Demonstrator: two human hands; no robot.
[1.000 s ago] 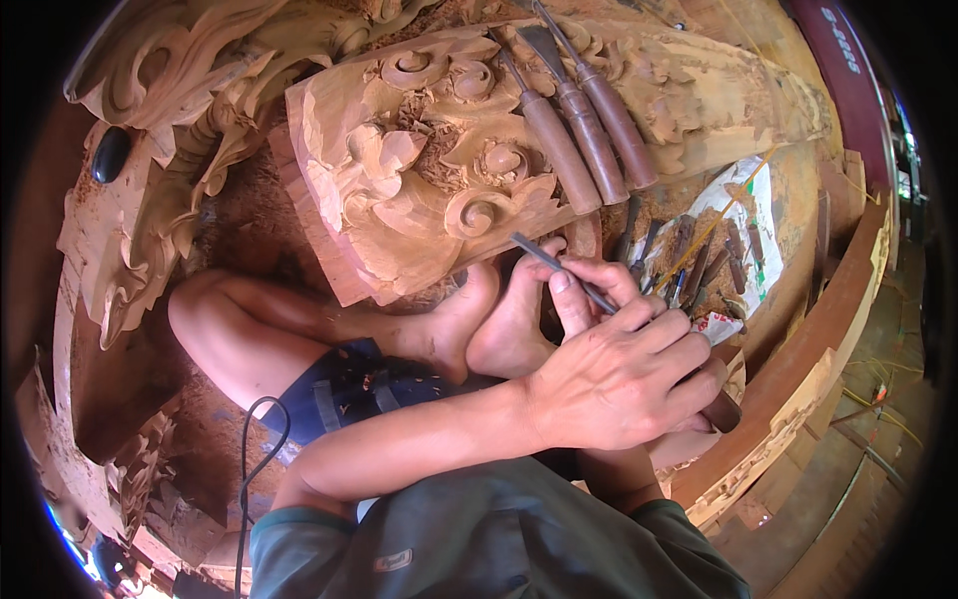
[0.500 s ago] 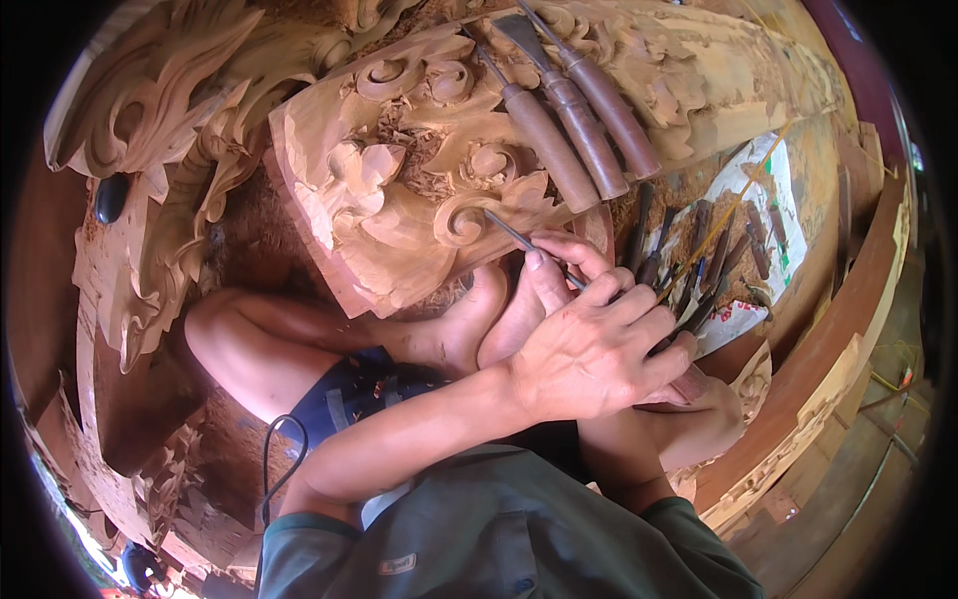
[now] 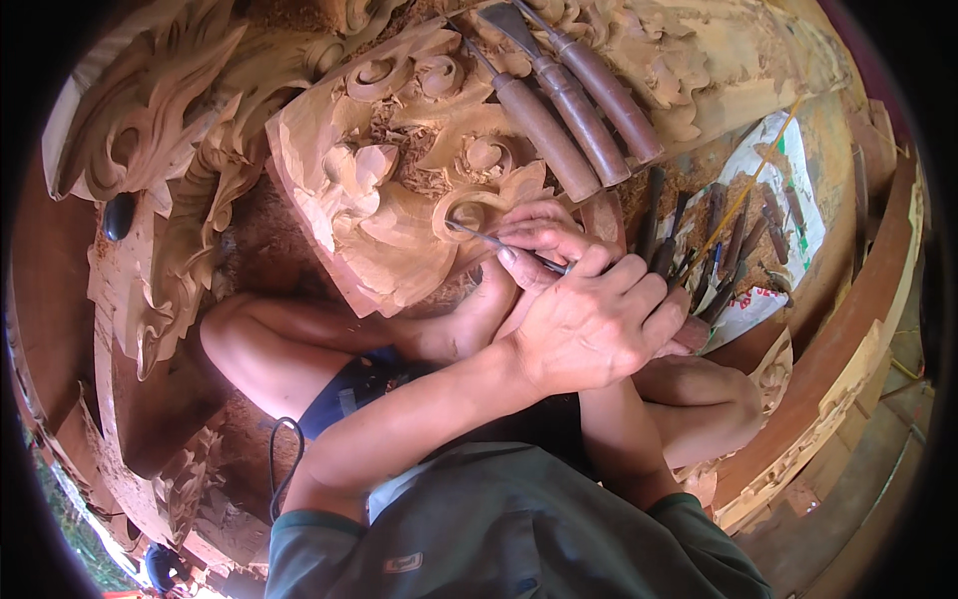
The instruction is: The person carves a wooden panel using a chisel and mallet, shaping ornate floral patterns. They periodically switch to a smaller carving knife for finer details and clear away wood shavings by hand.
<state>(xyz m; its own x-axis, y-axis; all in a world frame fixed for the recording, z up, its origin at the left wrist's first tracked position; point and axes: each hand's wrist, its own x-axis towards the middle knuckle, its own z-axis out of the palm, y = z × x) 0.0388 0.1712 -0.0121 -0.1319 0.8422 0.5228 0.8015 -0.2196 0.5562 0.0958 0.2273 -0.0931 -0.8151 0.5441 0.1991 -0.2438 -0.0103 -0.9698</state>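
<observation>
A carving chisel (image 3: 477,236) lies slantwise in both my hands, its thin metal tip against a carved scroll on the wooden panel (image 3: 399,245). My left hand (image 3: 594,319) crosses over on top, its fingers wrapped round the handle, whose wooden butt sticks out past them at the right. Partly hidden beneath it, my right hand (image 3: 539,240) pinches the blade closer to the tip, thumb on the near side and fingers on the far side. Curled leaves and wood shavings cover the panel around the tip.
Three wooden-handled chisels (image 3: 579,120) rest side by side on the panel beyond my hands. More tools (image 3: 733,230) lie on a white sheet (image 3: 798,190) at the right. Carved pieces (image 3: 150,130) stand at the left; a curved wooden edge (image 3: 858,299) runs along the right.
The chisel tip has shifted left across the scroll, and its shaft lies flatter. Both hands have moved slightly up with it, still gripping. The whole view has shifted a little.
</observation>
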